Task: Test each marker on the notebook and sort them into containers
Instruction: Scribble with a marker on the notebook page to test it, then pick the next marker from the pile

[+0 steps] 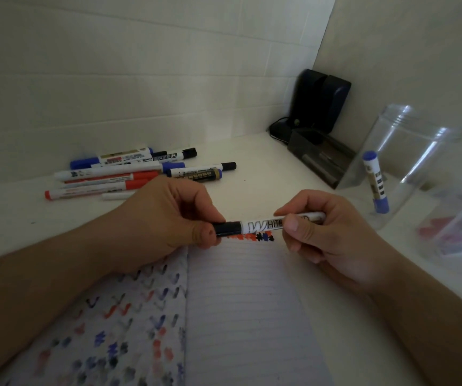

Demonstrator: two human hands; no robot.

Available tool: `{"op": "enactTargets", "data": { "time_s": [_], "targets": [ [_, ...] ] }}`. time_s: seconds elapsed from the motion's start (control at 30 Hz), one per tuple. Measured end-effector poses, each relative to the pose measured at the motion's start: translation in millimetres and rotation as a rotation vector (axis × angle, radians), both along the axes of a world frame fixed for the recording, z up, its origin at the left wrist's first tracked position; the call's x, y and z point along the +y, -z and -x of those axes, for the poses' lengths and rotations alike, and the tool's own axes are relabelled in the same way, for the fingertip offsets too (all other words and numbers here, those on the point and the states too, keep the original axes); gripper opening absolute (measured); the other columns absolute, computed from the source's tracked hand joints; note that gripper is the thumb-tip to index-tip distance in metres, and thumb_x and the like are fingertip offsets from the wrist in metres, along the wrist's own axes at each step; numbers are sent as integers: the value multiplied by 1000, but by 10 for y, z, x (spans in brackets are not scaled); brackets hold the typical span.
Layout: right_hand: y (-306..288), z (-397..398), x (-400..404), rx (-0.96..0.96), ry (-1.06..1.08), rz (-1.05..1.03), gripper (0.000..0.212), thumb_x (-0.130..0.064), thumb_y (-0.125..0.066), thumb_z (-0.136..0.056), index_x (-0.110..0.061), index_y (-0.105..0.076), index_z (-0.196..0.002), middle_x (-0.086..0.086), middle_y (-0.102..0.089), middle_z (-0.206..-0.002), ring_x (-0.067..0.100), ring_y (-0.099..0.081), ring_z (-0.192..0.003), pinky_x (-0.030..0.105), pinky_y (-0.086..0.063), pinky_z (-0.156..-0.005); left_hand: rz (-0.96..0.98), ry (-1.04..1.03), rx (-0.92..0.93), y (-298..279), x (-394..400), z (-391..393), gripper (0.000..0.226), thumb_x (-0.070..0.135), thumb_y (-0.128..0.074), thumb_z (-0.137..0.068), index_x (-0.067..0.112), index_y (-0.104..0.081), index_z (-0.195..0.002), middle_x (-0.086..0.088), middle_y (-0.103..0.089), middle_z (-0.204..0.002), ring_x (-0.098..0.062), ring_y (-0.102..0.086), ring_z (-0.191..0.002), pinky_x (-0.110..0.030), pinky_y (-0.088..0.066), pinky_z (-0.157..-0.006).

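Hands meet over the top of the open lined notebook in the head view: the left hand pinches the black cap of a slim white whiteboard marker with black lettering between thumb and curled fingers, while the right hand curls its thumb and fingers round the far half of the barrel; the marker lies level between them, just above a short row of red, black and blue test scribbles on the top line of the right page; the left page is covered in faded coloured marks; whether the cap is coming off or going on I cannot tell. The marker looks light, stiff and smooth-skinned, so I judge it apt to twist in the fingers; best held mid-barrel by one hand and at the cap by the other, pulling straight along its length. Behind on the white tabletop lies a heap of unsorted red, blue and black markers; to the right stands a clear plastic jar with one blue-capped marker upright inside; beside it sits a second clear container, its reddish contents blurred.
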State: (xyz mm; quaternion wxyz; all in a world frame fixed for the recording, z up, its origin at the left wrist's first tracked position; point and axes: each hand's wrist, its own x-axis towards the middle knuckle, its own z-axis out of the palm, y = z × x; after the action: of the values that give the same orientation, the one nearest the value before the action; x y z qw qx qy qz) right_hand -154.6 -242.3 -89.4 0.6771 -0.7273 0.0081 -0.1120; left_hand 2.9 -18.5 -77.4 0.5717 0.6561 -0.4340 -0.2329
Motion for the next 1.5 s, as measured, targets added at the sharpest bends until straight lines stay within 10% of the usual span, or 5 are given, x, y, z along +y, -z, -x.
{"op": "enactTargets", "data": {
  "time_s": [0.9,1.0,1.1,1.3,1.5],
  "targets": [
    [-485,-1259,-543,-45,1090,-623,41,-20,-39,-110,-6,-47,-147,22,-55,-144,26,-66,-98,37,-60,-87,-21,-104,235,-10,-21,24,13,19,-57,-102,11,-68,-100,-9,-73,-80,-19,-69,-66,-26,-56,-60],
    [-390,-1275,-507,299,1167,279,48,-35,-28,-111,-39,-27,-159,13,-46,-151,27,-54,-129,46,-39,-113,-33,-93,197,2,-16,8,12,20,-58,-101,15,-68,-99,-7,-74,-82,-16,-69,-67,-24,-56,-61],
    [-439,-1151,-228,-26,884,-164,72,-7,-47,-106,-42,-16,-161,16,-57,-139,22,-69,-88,38,-60,-80,-40,-84,60,27,-15,13,8,24,-61,-100,28,-67,-97,0,-72,-81,-8,-65,-67,-21,-55,-63],
    [-244,-761,185,-14,697,503,79,-2,-61,-95,-47,-30,-153,-1,-65,-100,15,-58,-66,24,-56,-61,-232,-333,-858,158,12,-136,10,34,-61,-94,42,-61,-101,22,-55,-102,-3,-46,-98,-29,-45,-92],
    [-60,-505,271,-60,629,558,62,-5,-65,-95,-45,-45,-137,-11,-61,-92,14,-55,-55,20,-50,-52,-481,-546,-978,148,168,-510,10,48,-58,-90,39,-56,-92,15,-54,-94,-13,-48,-95,-36,-44,-84]
  ]
}}
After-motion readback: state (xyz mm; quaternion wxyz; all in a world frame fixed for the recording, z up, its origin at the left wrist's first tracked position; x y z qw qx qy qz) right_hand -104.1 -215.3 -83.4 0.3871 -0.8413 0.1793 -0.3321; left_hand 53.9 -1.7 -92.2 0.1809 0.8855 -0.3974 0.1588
